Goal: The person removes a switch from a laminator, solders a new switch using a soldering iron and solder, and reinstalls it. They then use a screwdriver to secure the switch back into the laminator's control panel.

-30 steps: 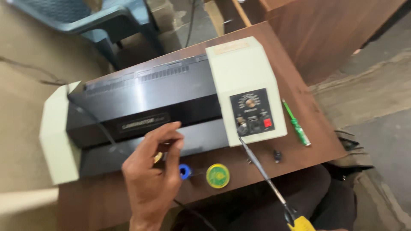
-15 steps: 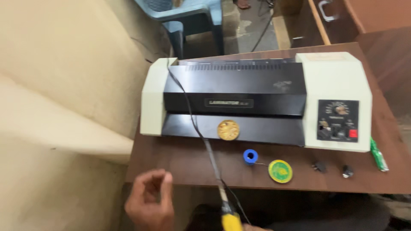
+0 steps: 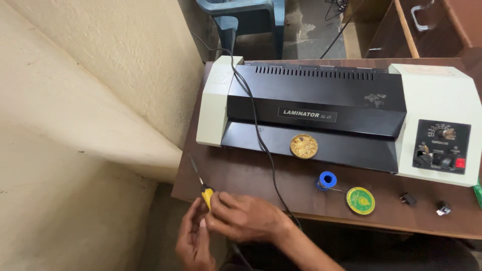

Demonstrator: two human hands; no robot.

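- Gripping a yellow-handled soldering iron (image 3: pixel 205 193), both hands sit at about seven o'clock in the head view, off the near left corner of the wooden table (image 3: pixel 241 175); the iron's dark shaft slants up toward eleven o'clock over that corner.
- The left hand (image 3: pixel 195 243) is curled loosely under the handle, fingers bent, seemingly steadying it; whether it truly clamps the handle I cannot tell.
- The right hand (image 3: pixel 246 218) is closed over the yellow handle from above, fingertips pinching it.
- As a judgement: the iron is in hand but its tip touches no part and no solder, so any joining work looks not yet begun; everything on the table lies untouched.
- A black cord (image 3: pixel 261 140) runs from the chair side at twelve o'clock, across the laminator, off the table edge beside the right wrist; it could snag the hands.
- The laminator (image 3: pixel 321 108), black-bodied with cream ends, fills the table's far half, lid still on.
- A round brass-coloured tin (image 3: pixel 304 146) rests on its front tray, at about one o'clock from the hands.
- A small blue spool of solder wire (image 3: pixel 327 179) stands just beside a flat green and yellow round tin (image 3: pixel 360 200), at three o'clock from the hands.
- Two small black parts (image 3: pixel 409 199) lie further right, near the table's front edge.
- A blue plastic chair (image 3: pixel 246 12) stands beyond the table at twelve o'clock.
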